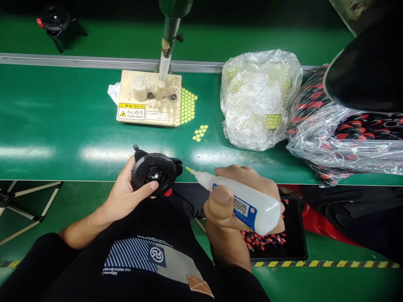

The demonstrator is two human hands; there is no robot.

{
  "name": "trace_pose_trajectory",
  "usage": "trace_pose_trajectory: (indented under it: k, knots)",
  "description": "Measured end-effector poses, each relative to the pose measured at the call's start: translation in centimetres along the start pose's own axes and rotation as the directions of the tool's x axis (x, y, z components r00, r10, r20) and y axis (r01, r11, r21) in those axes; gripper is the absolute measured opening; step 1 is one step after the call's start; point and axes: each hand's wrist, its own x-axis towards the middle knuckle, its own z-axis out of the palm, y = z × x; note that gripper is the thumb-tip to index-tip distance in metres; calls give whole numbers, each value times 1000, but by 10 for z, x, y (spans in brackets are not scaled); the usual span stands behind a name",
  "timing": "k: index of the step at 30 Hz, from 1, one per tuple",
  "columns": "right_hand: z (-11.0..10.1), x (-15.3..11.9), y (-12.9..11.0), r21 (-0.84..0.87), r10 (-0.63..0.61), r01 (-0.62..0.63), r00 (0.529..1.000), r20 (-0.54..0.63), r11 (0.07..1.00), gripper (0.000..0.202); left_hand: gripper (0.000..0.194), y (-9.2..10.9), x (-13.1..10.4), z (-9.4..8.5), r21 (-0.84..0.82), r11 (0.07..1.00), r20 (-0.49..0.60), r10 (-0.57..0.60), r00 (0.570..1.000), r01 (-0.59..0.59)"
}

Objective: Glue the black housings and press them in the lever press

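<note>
Left hand [138, 191]: fingers closed around the rim of a black round part [154, 172], thumb on its face, held above the front edge of the bench [78, 126]. Right hand [242, 197]: fingers wrapped around a white bottle [245, 203], its thin tip pointing at the part's right end. Fixture block [160, 113] stands near the bench's rear edge, beside yellow-green discs [188, 107].

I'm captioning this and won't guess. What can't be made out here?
All in the head view:
- Left hand: most fingers hidden under the black device.
- Bottle: label partly covered by the right hand.
- Press: upper end cut off by the top edge.
- Cream block: some label print too small.
- Black tray: partly behind the right forearm.
</note>
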Motion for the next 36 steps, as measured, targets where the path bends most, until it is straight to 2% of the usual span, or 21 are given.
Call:
trace_pose_trajectory:
  k: [2, 4, 6, 10, 15, 16, 17, 18, 19, 20, 21, 22, 23, 24, 25, 26, 27, 28, 30, 34, 36]
  knots:
    - [2, 10, -3, -43, -161, 156, 975, -156, 987, 23, 50, 1, 1, 0, -25, 1000, 19, -8, 1000, 9]
    - [4, 19, -4, -93, -259, 245, 947, -189, 965, 35, 48, 1, 2, 0, -47, 999, 38, -8, 999, 10]
    - [4, 23, -4, -103, -272, 258, 948, -165, 961, 36, 48, 1, 2, 0, -67, 998, 49, -19, 999, 22]
    - [3, 23, -6, -109, -219, 207, 969, -115, 972, 12, 52, 0, 1, 1, -110, 992, 64, -54, 997, 61]
    - [9, 23, -10, -101, -179, 173, 983, -51, 980, 16, 54, -4, 2, 2, -180, 978, 78, -87, 993, 100]
    - [10, 23, -7, -76, -193, 186, 976, -102, 980, 14, 54, -6, 2, 1, -200, 974, 83, -89, 993, 104]
    - [10, 23, -2, -41, -204, 200, 955, -214, 979, 14, 54, -9, 3, 1, -218, 970, 90, -94, 991, 112]
    - [10, 21, 5, 18, -158, 176, 923, -352, 984, 15, 54, -11, 5, 0, -233, 965, 96, -103, 990, 123]
    - [8, 19, 14, 122, -37, 106, 882, -470, 987, 18, 55, -14, 6, -1, -244, 960, 100, -113, 989, 135]
    - [5, 15, 24, 270, 144, 9, 830, -539, 963, 23, 56, -16, 8, -2, -252, 956, 100, -128, 987, 149]
    - [1, 10, 36, 460, 384, -145, 787, -482, 876, 30, 57, -18, 11, -3, -257, 952, 98, -144, 985, 165]
    - [-3, 3, 47, 634, 593, -299, 739, -320, 714, 36, 59, -20, 14, -5, -261, 948, 94, -161, 982, 181]
    - [-7, -5, 59, 751, 719, -419, 686, -107, 511, 39, 60, -21, 18, -6, -263, 945, 89, -176, 980, 194]
    - [-11, -14, 70, 811, 777, -510, 619, 113, 288, 43, 61, -23, 22, -7, -262, 943, 86, -189, 978, 205]
    - [-13, -22, 80, 833, 790, -547, 544, 283, 79, 44, 62, -24, 27, -8, -253, 943, 84, -202, 976, 217]
    - [-13, -30, 89, 841, 779, -532, 483, 400, -103, 40, 63, -24, 32, -9, -238, 945, 84, -210, 974, 225]
    - [-13, -38, 97, 845, 763, -478, 445, 468, -239, 35, 65, -25, 38, -10, -214, 950, 87, -214, 973, 228]
    - [-11, -43, 104, 854, 755, -409, 433, 492, -322, 30, 67, -25, 44, -11, -185, 956, 88, -216, 972, 229]
    - [-8, -48, 115, 883, 766, -290, 444, 465, -368, 22, 71, -24, 56, -12, -127, 964, 93, -221, 971, 232]
    - [-4, -46, 124, 930, 802, -196, 470, 368, -312, 27, 81, -23, 74, -13, -70, 968, 105, -232, 967, 240]
    - [-3, -47, 118, 946, 823, -218, 470, 319, -242, 35, 82, -25, 78, -14, -61, 970, 108, -226, 968, 234]
